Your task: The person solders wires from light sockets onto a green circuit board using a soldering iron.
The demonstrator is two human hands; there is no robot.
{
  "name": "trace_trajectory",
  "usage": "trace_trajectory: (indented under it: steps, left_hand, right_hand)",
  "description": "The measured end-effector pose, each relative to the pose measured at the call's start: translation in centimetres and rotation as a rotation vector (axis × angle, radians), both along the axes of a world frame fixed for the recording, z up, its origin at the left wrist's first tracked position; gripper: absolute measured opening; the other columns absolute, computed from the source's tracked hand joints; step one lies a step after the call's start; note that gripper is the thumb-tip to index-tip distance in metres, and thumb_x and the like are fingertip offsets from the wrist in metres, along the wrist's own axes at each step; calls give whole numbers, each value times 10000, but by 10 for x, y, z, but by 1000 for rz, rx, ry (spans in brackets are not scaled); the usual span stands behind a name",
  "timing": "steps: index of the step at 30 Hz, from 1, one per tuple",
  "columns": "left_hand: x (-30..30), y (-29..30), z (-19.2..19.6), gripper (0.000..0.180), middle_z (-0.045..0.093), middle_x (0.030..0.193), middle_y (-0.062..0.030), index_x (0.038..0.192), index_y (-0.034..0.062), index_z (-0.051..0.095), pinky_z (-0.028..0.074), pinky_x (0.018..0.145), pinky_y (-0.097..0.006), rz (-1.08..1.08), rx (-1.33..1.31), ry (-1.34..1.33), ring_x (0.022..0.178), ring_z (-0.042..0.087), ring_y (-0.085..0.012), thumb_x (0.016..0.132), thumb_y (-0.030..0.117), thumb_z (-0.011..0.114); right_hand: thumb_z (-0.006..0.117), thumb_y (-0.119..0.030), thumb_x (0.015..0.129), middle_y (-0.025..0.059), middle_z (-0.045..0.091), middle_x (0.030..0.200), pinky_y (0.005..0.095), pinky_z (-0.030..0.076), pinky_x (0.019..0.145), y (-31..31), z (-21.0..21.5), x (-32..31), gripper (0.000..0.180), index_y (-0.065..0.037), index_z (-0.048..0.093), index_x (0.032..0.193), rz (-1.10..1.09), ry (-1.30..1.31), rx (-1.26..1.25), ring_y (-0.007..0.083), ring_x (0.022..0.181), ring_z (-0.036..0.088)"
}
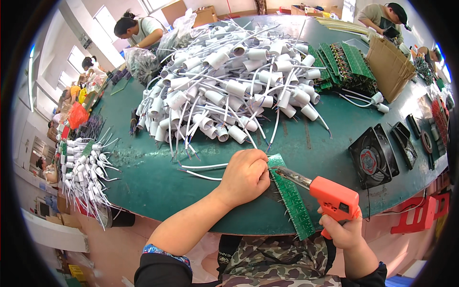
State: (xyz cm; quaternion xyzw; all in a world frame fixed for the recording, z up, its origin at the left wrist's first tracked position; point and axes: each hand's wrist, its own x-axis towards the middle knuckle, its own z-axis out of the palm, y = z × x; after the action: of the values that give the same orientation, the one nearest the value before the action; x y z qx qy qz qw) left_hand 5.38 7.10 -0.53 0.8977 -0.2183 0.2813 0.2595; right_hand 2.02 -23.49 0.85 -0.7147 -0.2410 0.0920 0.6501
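Right hand hides soldering gun handle.

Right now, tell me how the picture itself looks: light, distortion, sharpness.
Head view: even daylight with soft shadows; the fisheye bends the green table edge and leaves black corners; the left hand, right hand, orange soldering gun and green circuit board strip look sharp; people near the rim look small and warped.
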Motion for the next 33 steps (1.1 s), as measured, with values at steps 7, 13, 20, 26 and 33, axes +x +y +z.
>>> trace_trajectory:
  steps: [7,13,20,26,33]
  left_hand:
    - [0,1,1,185,647,965,-83,733,71,569,497,765,-410,-8,5,11,858,631,-303,656,8,724]
    - [1,2,1,187,647,965,-76,735,72,571,498,764,-410,-15,12,15,859,633,-299,651,7,725]
    - [1,2,1,185,646,963,-72,736,72,570,500,758,-411,-23,20,11,855,631,-295,655,4,722]
    - [1,3,1,182,644,962,-72,738,70,565,501,757,-412,-33,19,13,853,631,-293,668,6,721]
    - [1,4,1,185,643,961,-74,739,69,556,502,757,-409,-32,22,9,851,632,-290,672,4,716]
  right_hand:
    - [644,-4,856,97,691,985,269,559,677,5,2,2,419,35,561,1265,-6,30,12,113,754,659]
    - [654,-2,849,87,682,939,275,554,670,4,2,3,399,36,572,1238,0,-6,-41,115,746,654]
    - [647,24,852,65,667,895,271,535,658,7,9,5,375,36,578,1220,4,-34,-42,106,730,634]
    - [687,8,831,80,683,946,284,529,698,-4,19,0,362,36,612,1184,-43,43,-30,123,767,643]
    - [676,46,820,154,706,1080,274,544,735,-10,33,-12,455,58,577,1264,-162,182,109,148,863,675]
